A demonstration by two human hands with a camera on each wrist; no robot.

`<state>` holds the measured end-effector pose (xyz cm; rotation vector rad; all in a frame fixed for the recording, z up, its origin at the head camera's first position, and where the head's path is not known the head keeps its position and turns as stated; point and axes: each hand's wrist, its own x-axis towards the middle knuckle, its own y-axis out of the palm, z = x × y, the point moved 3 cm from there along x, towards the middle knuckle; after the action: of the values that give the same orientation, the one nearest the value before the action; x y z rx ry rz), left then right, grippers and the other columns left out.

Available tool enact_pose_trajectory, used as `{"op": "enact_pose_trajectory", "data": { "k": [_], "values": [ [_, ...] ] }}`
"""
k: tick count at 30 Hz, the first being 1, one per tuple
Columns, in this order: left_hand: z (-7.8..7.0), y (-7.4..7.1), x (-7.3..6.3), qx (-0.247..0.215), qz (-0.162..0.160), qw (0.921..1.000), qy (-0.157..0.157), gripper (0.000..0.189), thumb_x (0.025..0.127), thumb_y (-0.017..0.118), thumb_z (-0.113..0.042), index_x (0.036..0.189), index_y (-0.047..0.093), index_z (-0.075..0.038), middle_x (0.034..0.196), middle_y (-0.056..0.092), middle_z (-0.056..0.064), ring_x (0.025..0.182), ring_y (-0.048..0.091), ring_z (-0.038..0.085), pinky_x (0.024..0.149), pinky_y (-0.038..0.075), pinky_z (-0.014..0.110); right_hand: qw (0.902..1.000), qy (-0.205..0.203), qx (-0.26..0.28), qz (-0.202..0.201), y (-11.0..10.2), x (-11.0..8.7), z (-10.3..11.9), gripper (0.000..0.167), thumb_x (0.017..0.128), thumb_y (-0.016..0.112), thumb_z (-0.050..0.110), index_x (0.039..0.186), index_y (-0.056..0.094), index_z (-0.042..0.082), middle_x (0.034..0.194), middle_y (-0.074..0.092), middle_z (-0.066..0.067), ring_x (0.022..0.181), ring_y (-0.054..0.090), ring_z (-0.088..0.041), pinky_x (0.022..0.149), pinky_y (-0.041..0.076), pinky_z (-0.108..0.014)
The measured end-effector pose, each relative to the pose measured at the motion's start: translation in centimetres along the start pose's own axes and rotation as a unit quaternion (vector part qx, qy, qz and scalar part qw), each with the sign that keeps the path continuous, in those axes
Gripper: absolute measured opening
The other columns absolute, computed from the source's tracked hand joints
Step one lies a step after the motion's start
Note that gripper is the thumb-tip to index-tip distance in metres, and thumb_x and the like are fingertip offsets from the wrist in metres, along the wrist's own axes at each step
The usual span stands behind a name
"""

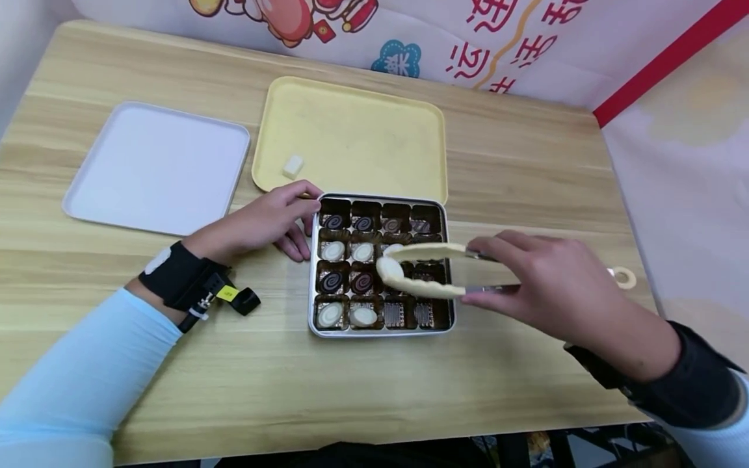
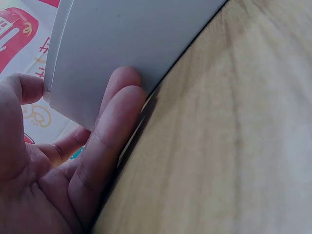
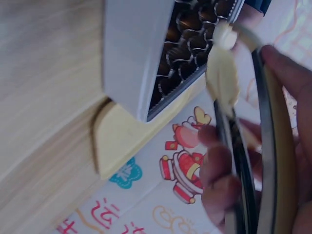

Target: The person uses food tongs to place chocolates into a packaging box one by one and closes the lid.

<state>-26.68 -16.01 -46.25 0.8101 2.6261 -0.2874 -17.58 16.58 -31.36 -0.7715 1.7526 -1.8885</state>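
A metal tin (image 1: 381,335) with a brown divided insert stands on the table. Dark swirled chocolates (image 1: 331,281) and white oval pieces (image 1: 330,315) sit in several compartments. My left hand (image 1: 263,218) touches the tin's far left corner, the thumb at the rim and other fingers against the outer wall, as the left wrist view shows. In my right hand (image 1: 544,286) I hold cream-tipped tongs (image 1: 430,289) above the tin. A white piece (image 1: 389,267) is between the tong tips, also seen in the right wrist view. The tongs hide some compartments on the right.
Behind the tin lies a yellow tray (image 1: 363,130) with one small white block (image 1: 293,166) near its left front corner. A white tray (image 1: 158,169) lies at the left on the wooden table (image 1: 374,390). A printed sheet (image 1: 433,39) hangs along the back edge.
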Motion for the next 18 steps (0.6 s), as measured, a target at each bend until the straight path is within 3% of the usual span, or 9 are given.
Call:
{"op": "enact_pose_trajectory", "data": {
  "k": [4,11,18],
  "values": [
    [0.0,0.0,0.2,0.002,0.000,1.0000,0.000,0.034,0.108,0.038,-0.032,0.136,0.041,-0.013,0.098,0.057,0.018,0.073,0.072,0.037,0.065,0.064,0.051,0.9993,-0.034,0.014,0.006,0.2,-1.4,-0.3,0.058,0.081,0.072,0.063,0.114,0.071,0.016,0.096,0.074,0.001,0.063,0.065,-0.008,0.048,0.050,-0.026],
    [0.3,-0.3,0.0,0.007,-0.003,1.0000,0.000,0.034,0.108,0.037,-0.033,0.136,0.041,-0.014,0.101,0.054,0.016,0.073,0.072,0.036,0.066,0.064,0.051,0.9965,-0.081,0.012,0.015,0.7,-1.9,-0.7,0.062,0.087,0.059,0.070,0.116,0.071,0.017,0.098,0.075,0.000,0.072,0.069,-0.013,0.054,0.057,-0.033],
    [0.1,-0.2,0.3,0.012,0.005,0.9999,0.006,0.033,0.109,0.037,-0.034,0.134,0.041,-0.014,0.102,0.053,0.015,0.074,0.072,0.037,0.066,0.064,0.051,0.9961,-0.084,0.002,0.028,1.1,-2.0,-0.7,0.061,0.086,0.059,0.070,0.115,0.072,0.017,0.098,0.075,-0.001,0.071,0.069,-0.013,0.054,0.057,-0.033]
  ]
}}
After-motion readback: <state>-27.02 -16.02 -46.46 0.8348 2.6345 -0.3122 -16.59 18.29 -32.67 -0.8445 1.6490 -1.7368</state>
